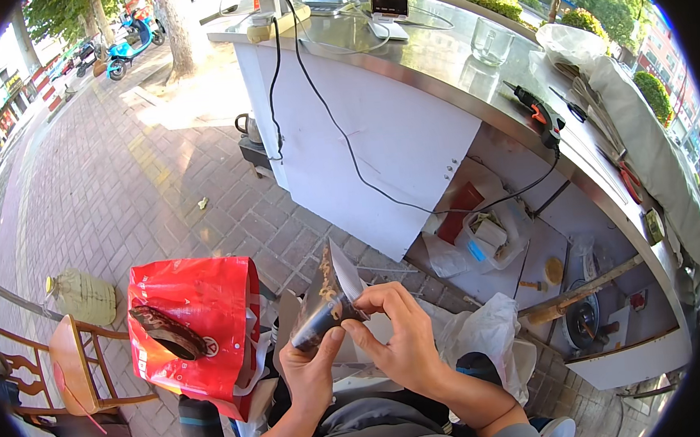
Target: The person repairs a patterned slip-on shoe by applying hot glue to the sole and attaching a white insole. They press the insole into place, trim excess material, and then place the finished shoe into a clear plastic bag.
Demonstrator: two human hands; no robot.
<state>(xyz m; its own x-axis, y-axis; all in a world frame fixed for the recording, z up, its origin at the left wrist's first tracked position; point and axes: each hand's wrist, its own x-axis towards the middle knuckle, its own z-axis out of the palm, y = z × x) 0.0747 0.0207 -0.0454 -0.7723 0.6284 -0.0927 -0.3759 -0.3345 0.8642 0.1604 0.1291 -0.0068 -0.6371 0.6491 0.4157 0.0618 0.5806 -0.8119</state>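
Both my hands are in front of my lap, working on a dark glossy piece with a brown-gold pattern and a pale, sheet-like flap at its right edge. I cannot make out its exact kind. My left hand grips its lower end, thumb on top. From the right, my right hand pinches its edge between thumb and fingers. To the left, a red plastic bag lies over my knee. On it rests a dark, brown-patterned, ring-like piece with a hollow middle.
A metal-topped counter stands ahead, with a glass jar, a black-orange corded tool and red-handled pliers. Its cord hangs across the white front. Clutter fills the open shelf. A wooden chair and plastic jug stand left.
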